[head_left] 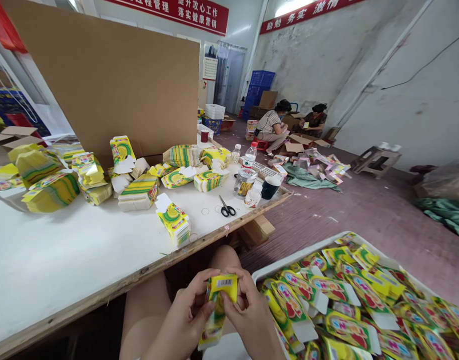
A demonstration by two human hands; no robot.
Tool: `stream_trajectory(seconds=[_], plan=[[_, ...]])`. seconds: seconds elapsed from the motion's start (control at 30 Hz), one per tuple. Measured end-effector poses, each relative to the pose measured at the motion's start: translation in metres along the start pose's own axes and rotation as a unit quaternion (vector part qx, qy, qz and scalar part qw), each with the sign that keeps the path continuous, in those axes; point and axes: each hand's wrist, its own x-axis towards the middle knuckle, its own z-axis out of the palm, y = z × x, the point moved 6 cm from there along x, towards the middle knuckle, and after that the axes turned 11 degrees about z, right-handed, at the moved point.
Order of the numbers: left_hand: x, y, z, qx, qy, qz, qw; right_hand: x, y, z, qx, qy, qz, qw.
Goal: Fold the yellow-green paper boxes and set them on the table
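Over my lap, both hands grip one small yellow carton [224, 286] with a barcode on its upper panel. My left hand [191, 312] is closed on its left side, the thumb against the printed face. On the other side my right hand [252, 310] is closed too, its thumb pressed near the middle. To the right, a white tub [265, 272] holds many yellow-green cartons [345, 327], several with white flaps sticking out. A short stack of flat cartons [173, 220] rests on the table just beyond my hands.
Several carton bundles [139, 192] line the white table [101, 260], with a tall cardboard sheet [112, 80] behind. Black scissors [226, 207], a jar [245, 181], a bottle [250, 155] and a dark cup [270, 187] stand near its right edge. Two people [272, 125] sit farther back.
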Motion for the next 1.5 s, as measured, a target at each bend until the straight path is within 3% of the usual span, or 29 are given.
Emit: stream_trajectory(seconds=[0.13, 0.33, 0.47, 0.53, 0.6, 0.67, 0.73, 0.8, 0.83, 0.93, 1.03, 1.27, 1.4, 1.47, 1.5], plan=[[-0.003, -0.004, -0.002, 0.044, 0.000, -0.006, 0.999, -0.001, 0.005, 0.002, 0.006, 0.015, 0.002, 1.000], [0.002, -0.002, -0.002, -0.032, 0.000, -0.016, 0.999, -0.002, -0.010, -0.009, 0.070, -0.025, -0.043, 0.996], [0.004, -0.004, 0.009, -0.046, -0.001, -0.009, 0.999, -0.001, -0.019, -0.018, 0.079, 0.015, -0.066, 0.995], [0.007, -0.002, 0.011, -0.003, -0.011, 0.011, 1.000, 0.000, -0.020, -0.026, 0.075, 0.021, -0.072, 0.994], [0.013, 0.004, 0.002, 0.112, 0.008, 0.067, 0.991, 0.000, -0.019, -0.044, 0.025, 0.063, -0.086, 0.994], [0.022, 0.015, -0.022, 0.278, 0.069, 0.141, 0.948, -0.003, -0.016, -0.072, -0.075, 0.155, -0.103, 0.980], [0.033, 0.023, -0.053, 0.431, 0.140, 0.189, 0.871, -0.008, -0.013, -0.098, -0.176, 0.243, -0.111, 0.947], [0.045, 0.020, -0.084, 0.520, 0.186, 0.193, 0.811, -0.011, -0.008, -0.113, -0.208, 0.270, -0.107, 0.934], [0.051, 0.014, -0.097, 0.549, 0.187, 0.178, 0.795, -0.011, -0.005, -0.114, -0.198, 0.262, -0.104, 0.939], [0.062, -0.007, -0.119, 0.569, 0.139, 0.154, 0.796, -0.008, -0.002, -0.101, -0.134, 0.198, -0.087, 0.967], [0.060, -0.016, -0.125, 0.565, 0.129, 0.152, 0.801, -0.002, -0.008, -0.077, -0.083, 0.146, -0.062, 0.984], [0.052, 0.001, -0.126, 0.540, 0.157, 0.196, 0.804, 0.001, -0.020, -0.041, 0.000, 0.072, -0.024, 0.997], [0.032, 0.027, -0.101, 0.508, 0.190, 0.243, 0.805, -0.003, -0.014, -0.026, 0.115, 0.006, 0.038, 0.993], [0.016, 0.040, -0.075, 0.487, 0.169, 0.286, 0.808, -0.003, -0.010, -0.019, 0.221, -0.018, 0.067, 0.973], [0.008, 0.048, -0.055, 0.466, 0.120, 0.342, 0.807, -0.002, -0.007, -0.017, 0.269, -0.021, 0.081, 0.959]])
